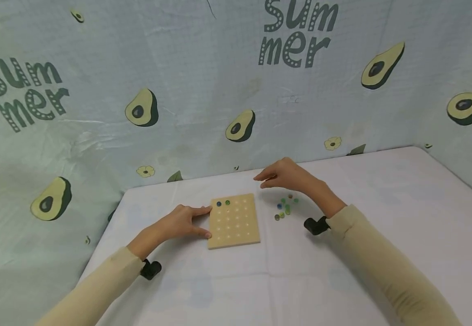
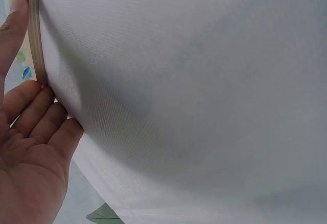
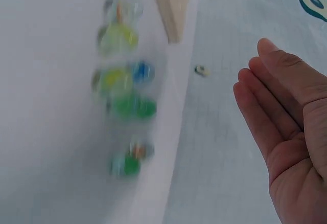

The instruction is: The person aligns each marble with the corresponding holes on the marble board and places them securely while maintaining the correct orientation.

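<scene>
In the head view, your left hand point(image 1: 179, 222) is at the left side of the pale dimpled board point(image 1: 234, 228), which lies on the white table cover point(image 1: 236, 285); thumb and forefinger are spread well apart, one near each left corner, touching the edge rather than wrapping it. A blue marble point(image 1: 219, 203) and a green marble point(image 1: 227, 202) sit side by side in the far row, toward the left; the hollows to their right show no marbles. Your right hand point(image 1: 286, 174) is raised off the cover, beyond the loose marbles point(image 1: 287, 209), which lie scattered to the right of the board; a narrow gap shows between thumb and fingers, with nothing visible in it. In the left wrist view, your fingertips meet the board's corner and your thumb lies against its edge, consistent with steadying it. In the right wrist view, your fingers are gently bent, the thumb stands slightly off them, and no marble is seen in the hand; the loose group, blurred, lies well apart from it. Assessment: the step in hand appears to be filling the far row, judged barely begun. The next move would call for a light pinch on one loose marble, without scattering its neighbours, while the left hand keeps the board steady.
</scene>
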Demonstrator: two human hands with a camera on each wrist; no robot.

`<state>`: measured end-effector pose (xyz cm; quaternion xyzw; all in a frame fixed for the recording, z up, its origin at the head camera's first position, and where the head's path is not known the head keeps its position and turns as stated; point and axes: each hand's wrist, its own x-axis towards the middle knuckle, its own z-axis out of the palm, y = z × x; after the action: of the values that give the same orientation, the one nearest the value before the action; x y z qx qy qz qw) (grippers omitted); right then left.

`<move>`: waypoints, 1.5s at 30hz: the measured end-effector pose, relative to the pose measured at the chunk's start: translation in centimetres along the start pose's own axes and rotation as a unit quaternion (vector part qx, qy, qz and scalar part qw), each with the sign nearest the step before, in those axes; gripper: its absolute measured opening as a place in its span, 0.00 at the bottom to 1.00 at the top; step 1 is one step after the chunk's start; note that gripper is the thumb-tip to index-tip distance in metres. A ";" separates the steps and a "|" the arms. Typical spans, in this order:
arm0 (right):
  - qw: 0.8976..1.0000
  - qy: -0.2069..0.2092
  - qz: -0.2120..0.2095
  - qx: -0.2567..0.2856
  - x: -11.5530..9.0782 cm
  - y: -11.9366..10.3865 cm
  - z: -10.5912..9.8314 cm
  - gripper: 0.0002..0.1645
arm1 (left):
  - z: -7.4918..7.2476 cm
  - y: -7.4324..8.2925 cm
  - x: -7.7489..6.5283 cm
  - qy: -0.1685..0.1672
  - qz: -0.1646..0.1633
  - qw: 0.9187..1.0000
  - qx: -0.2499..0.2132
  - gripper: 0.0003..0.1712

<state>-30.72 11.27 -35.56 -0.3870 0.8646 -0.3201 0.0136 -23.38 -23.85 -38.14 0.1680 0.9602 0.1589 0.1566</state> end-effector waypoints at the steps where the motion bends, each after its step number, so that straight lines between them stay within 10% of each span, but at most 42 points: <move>1: 1.000 -0.002 0.004 -0.006 -0.6 0.2 -0.6 0.18 | 0.0 0.0 0.0 -0.001 -0.001 1.000 0.002 0.53; 15: 0.994 -0.043 0.097 -0.035 -7.0 3.6 -3.1 0.15 | -0.2 0.2 0.3 -0.014 -0.008 1.000 0.005 0.53; 45: 0.994 -0.030 0.052 -0.092 -7.0 4.3 -1.0 0.09 | -0.1 0.3 0.0 -0.010 -0.023 1.000 0.007 0.52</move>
<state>-28.98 18.70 -38.76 -0.3504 0.9085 -0.2266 0.0209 -23.33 -23.56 -37.96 0.1488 0.9633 0.1472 0.1682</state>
